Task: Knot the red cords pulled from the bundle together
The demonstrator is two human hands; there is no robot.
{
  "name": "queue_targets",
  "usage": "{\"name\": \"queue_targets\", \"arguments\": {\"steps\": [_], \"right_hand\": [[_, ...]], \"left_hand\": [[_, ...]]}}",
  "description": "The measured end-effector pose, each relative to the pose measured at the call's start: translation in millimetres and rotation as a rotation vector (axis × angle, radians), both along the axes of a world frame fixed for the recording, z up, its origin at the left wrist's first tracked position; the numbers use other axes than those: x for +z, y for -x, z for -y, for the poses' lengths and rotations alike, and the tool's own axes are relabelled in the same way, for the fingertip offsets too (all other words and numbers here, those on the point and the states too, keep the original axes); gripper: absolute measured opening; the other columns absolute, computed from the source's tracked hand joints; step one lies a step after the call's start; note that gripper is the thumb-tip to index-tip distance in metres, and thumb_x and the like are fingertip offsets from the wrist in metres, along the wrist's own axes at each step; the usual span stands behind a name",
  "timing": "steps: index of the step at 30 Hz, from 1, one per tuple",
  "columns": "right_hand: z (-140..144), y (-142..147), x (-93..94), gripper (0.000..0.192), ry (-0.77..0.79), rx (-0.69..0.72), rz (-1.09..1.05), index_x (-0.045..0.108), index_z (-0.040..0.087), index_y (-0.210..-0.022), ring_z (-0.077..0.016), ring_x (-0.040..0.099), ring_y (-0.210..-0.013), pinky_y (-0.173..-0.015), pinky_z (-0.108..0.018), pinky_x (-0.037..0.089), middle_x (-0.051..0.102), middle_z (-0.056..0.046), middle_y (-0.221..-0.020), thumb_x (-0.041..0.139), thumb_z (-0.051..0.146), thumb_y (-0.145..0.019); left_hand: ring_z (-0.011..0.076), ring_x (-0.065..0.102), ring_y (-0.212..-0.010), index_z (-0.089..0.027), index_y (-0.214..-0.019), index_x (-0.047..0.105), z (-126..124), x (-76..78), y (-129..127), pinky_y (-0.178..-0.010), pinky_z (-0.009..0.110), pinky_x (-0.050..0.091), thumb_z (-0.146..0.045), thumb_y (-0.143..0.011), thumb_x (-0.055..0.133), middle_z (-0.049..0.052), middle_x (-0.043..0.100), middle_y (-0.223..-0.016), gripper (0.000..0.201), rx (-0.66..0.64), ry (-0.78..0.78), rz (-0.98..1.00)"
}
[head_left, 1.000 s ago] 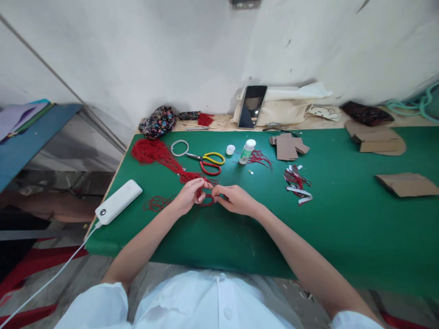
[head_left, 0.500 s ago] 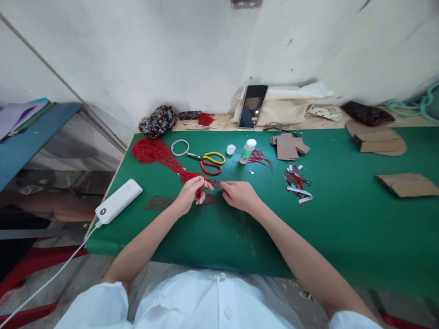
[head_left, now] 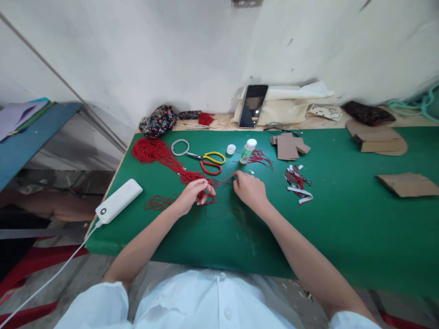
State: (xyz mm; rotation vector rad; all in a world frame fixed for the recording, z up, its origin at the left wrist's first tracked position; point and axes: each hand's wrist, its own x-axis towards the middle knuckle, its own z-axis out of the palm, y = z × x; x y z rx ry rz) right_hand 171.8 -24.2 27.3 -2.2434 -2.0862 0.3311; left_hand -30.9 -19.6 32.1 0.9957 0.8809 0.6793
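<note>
My left hand (head_left: pixel 192 196) pinches red cord, with a small loop of it hanging beneath the fingers. A bundle of red cords (head_left: pixel 161 153) runs from the upper left of the green mat down to that hand. My right hand (head_left: pixel 251 188) is closed on a strand of the cord (head_left: pixel 225 182), which stretches between both hands. Loose coils of red cord (head_left: pixel 159 203) lie left of my left wrist. Just beyond the hands rest scissors with one yellow and one red handle (head_left: pixel 211 163), their blades against a pale ring (head_left: pixel 180 147).
A white-capped bottle (head_left: pixel 248 151) stands beside a small white cap (head_left: pixel 231 149) and red cord pieces (head_left: pixel 261 158). Further right are cardboard pieces (head_left: pixel 290 146) and cord scraps (head_left: pixel 298 183). A white power bank (head_left: pixel 119 201) lies left; a phone (head_left: pixel 253 106) leans at the back.
My right hand has moved right and slightly away from me, drawing the red strand out longer. My left hand has stayed nearly in place.
</note>
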Motion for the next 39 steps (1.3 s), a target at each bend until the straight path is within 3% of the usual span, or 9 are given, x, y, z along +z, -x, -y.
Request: {"name": "queue_targets", "arguments": {"steps": [6,9,13,16,22,26,32,39], "right_hand": [[-0.8,-3.1,0.9,0.039,-0.025,-0.078,-0.001,0.053,0.016,-0.125,-0.0279,0.066,-0.082,-0.067,-0.035,0.045,0.067,-0.018,-0.111,0.037,0.023,-0.090],[-0.3,-3.1,-1.5,0.035,-0.071,-0.054,-0.046,0.056,0.017,-0.119,-0.0268,0.063,-0.083,-0.068,-0.035,0.046,0.066,-0.016,-0.107,0.038,0.029,-0.091],[-0.8,-2.8,-10.4,0.027,-0.283,0.127,-0.086,0.063,0.014,-0.098,-0.0295,0.055,-0.097,-0.084,-0.041,0.046,0.062,-0.017,-0.106,0.044,0.032,-0.090],[-1.5,-1.2,-16.4,0.025,-0.386,0.243,-0.171,0.063,0.014,-0.100,-0.0304,0.052,-0.104,-0.094,-0.045,0.043,0.059,-0.017,-0.111,0.048,0.030,-0.089],[3.6,9.2,-14.3,0.025,-0.255,0.579,-0.532,0.058,0.017,-0.110,-0.0235,0.056,-0.108,-0.095,-0.039,0.045,0.064,-0.012,-0.114,0.049,0.034,-0.092],[9.4,17.2,-16.0,0.017,-0.179,0.728,-0.593,0.058,0.018,-0.101,-0.0186,0.060,-0.091,-0.081,-0.031,0.047,0.067,-0.009,-0.097,0.048,0.030,-0.094],[9.4,18.3,-24.6,0.021,-0.195,0.745,-0.548,0.058,0.018,-0.089,-0.0149,0.057,-0.072,-0.067,-0.023,0.040,0.063,-0.005,-0.077,0.042,0.028,-0.096],[7.9,13.1,-16.7,0.027,-0.118,0.631,-0.592,0.055,0.018,-0.086,-0.0114,0.054,-0.064,-0.062,-0.020,0.035,0.061,-0.002,-0.073,0.034,0.029,-0.098]], "left_hand": [[0.0027,0.041,-0.039,-0.015,-0.072,0.048,-0.3,0.0,0.7,-0.035,0.017,0.024,-0.040,-0.077,0.057,0.001,0.063,-0.075,0.027,0.020,-0.008,0.000],[0.0024,0.040,-0.039,-0.015,-0.073,0.048,-0.2,-1.9,1.9,-0.035,0.017,0.023,-0.039,-0.078,0.057,0.000,0.062,-0.074,0.026,0.020,-0.018,0.026],[0.0023,0.039,-0.039,-0.015,-0.073,0.048,-0.3,-3.6,2.6,-0.035,0.017,0.022,-0.039,-0.079,0.057,0.000,0.061,-0.074,0.026,0.016,-0.018,0.032],[0.0026,0.040,-0.039,-0.015,-0.073,0.048,-0.2,-3.6,2.6,-0.035,0.017,0.022,-0.039,-0.079,0.057,0.000,0.061,-0.074,0.026,0.013,-0.012,0.027],[0.0030,0.044,-0.040,-0.015,-0.074,0.049,0.2,-1.5,2.9,-0.035,0.017,0.022,-0.038,-0.079,0.057,0.001,0.062,-0.077,0.025,0.016,-0.022,0.021],[0.0028,0.044,-0.039,-0.015,-0.074,0.049,-0.1,-1.0,2.6,-0.035,0.017,0.022,-0.040,-0.079,0.057,0.002,0.065,-0.079,0.026,0.016,-0.025,0.030],[0.0027,0.043,-0.039,-0.015,-0.074,0.049,-0.1,-2.5,2.3,-0.035,0.017,0.022,-0.040,-0.079,0.057,0.003,0.066,-0.079,0.027,0.012,-0.017,0.009],[0.0030,0.041,-0.040,-0.015,-0.073,0.050,-0.2,-3.1,2.1,-0.036,0.018,0.023,-0.038,-0.080,0.057,0.003,0.065,-0.076,0.025,0.028,-0.027,0.013]]}}
